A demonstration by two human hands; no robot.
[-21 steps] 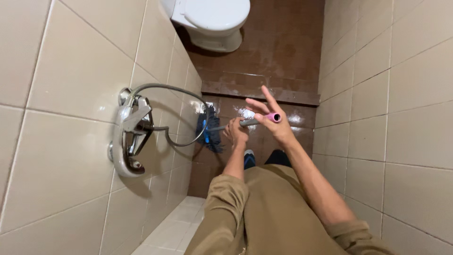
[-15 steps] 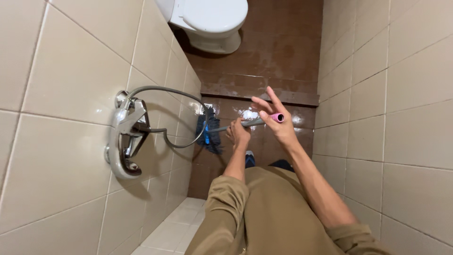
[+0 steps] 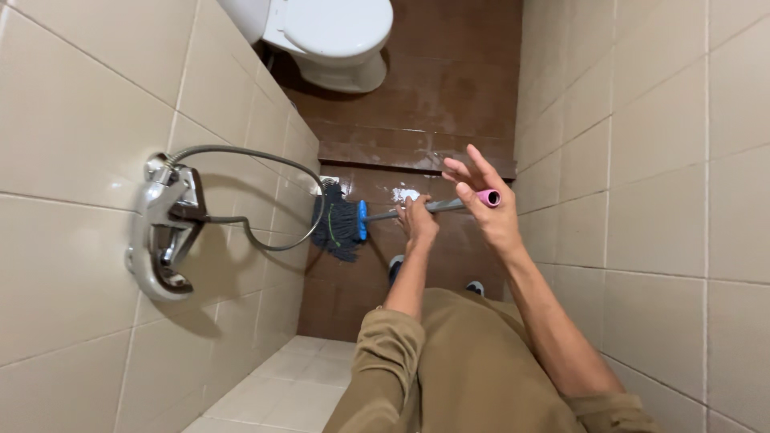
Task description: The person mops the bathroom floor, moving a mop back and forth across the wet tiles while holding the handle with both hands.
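A mop with a dark stringy head [image 3: 337, 224], a blue collar and a grey handle [image 3: 385, 215] lies across the brown floor near the left wall. My left hand [image 3: 419, 223] is closed around the middle of the handle. My right hand [image 3: 489, 210] holds the pink end grip [image 3: 488, 198] between thumb and palm, with the fingers spread upward. White foam or powder [image 3: 405, 194] lies on the floor tiles just beyond the handle.
A white toilet [image 3: 325, 36] stands at the top on a raised brown step [image 3: 417, 152]. A chrome shower mixer [image 3: 164, 228] with a looping grey hose [image 3: 265, 160] sticks out of the left beige tiled wall. Another tiled wall closes the right side.
The view has shifted right. The mop head has moved out from the left wall toward the middle, and both hands have moved slightly right along with the handle.
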